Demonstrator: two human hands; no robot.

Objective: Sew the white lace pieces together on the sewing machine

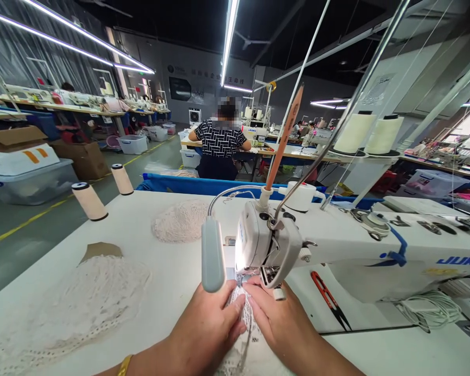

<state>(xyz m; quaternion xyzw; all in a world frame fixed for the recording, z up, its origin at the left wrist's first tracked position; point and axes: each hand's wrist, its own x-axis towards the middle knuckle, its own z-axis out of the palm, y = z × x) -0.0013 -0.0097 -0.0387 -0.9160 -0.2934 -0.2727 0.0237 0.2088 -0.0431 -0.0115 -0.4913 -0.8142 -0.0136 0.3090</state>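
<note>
Both hands press a strip of white lace fabric (243,318) flat under the needle head of a white Juki sewing machine (337,245): the left hand (209,326) and right hand (278,318) rest fingertips on it. Red-handled thread snips (331,300) lie just beside the right hand.

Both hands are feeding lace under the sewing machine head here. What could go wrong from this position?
1. The right hand and left hand press the lace strip close to the needle area of the sewing machine; fingertips might get caught.
2. The lamp partly blocks the view of the left fingertips.
3. The red snips lie near the right wrist and might be knocked.
</note>
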